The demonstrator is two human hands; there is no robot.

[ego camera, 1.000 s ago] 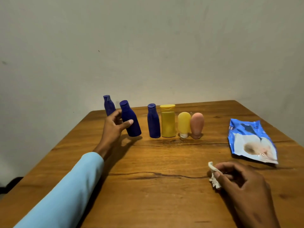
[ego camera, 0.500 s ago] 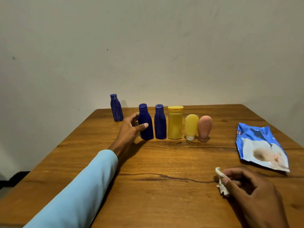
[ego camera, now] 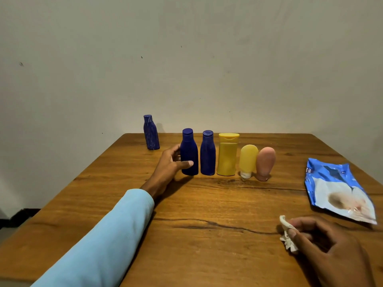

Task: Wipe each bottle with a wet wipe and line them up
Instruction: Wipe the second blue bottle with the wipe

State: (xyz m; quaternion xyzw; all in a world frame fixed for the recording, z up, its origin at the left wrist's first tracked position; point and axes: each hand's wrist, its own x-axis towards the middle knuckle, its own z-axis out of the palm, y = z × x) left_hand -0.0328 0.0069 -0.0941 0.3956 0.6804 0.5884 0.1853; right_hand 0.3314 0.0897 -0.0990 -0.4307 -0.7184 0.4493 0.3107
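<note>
**Blue bottle held at the left end of the row**

Blue plastic fills your left hand (ego camera: 172,162): thumb across the front and fingers curled behind the dark blue bottle (ego camera: 189,154), which stands upright on the wooden surface (ego camera: 207,204). Just to its right stand a second blue bottle (ego camera: 207,153), a tall yellow bottle (ego camera: 227,155), a small yellow tube (ego camera: 248,160) resting on its white cap, and a pink tube (ego camera: 265,162) on its cap, all in one line, close together. A third blue bottle (ego camera: 151,132) stands apart near the far left corner. Your right hand (ego camera: 327,245) rests on the surface nearest you, thumb and fingers pinching a crumpled white wet wipe (ego camera: 287,235). The blue wipe packet (ego camera: 337,189) lies flat by the right edge. A light blue sleeve (ego camera: 99,241) covers your left forearm.
</note>
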